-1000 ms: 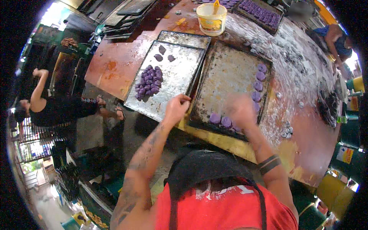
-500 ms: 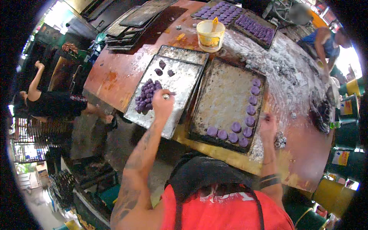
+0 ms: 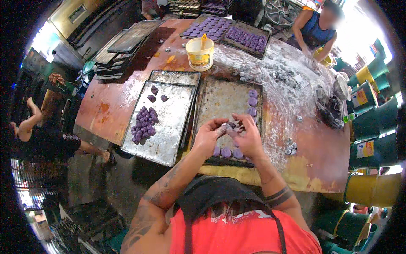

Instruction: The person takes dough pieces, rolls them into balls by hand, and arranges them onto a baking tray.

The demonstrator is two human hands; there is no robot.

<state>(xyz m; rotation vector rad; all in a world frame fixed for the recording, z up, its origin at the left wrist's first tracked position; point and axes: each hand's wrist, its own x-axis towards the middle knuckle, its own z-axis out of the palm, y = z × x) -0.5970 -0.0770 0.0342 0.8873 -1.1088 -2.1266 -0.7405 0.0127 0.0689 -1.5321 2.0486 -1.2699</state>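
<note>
Over the near half of a worn baking tray (image 3: 222, 97), my left hand (image 3: 206, 137) and my right hand (image 3: 246, 139) meet. Their fingertips pinch a small piece of pale dough (image 3: 231, 125) with some purple on it; the fingers partly hide it. Flattened purple dough rounds (image 3: 226, 152) lie along the tray's right and near edges, some of them behind my hands. To the left, a silver tray (image 3: 175, 114) bears a heap of dark purple balls (image 3: 144, 122) and three separate lumps (image 3: 153, 95) farther up.
A white-and-yellow bucket (image 3: 199, 57) with an orange handle in it stands beyond the trays. Small dough pieces (image 3: 291, 147) lie at right on the floured table (image 3: 321, 156). Stacked trays (image 3: 127, 42) stand far left, filled trays (image 3: 245, 39) at the back. Another person (image 3: 315, 29) works at far right.
My left hand has come from the purple heap and my right hand from beside the small dough pieces. They now meet over the baking tray, working a piece of dough. The view has shifted.
</note>
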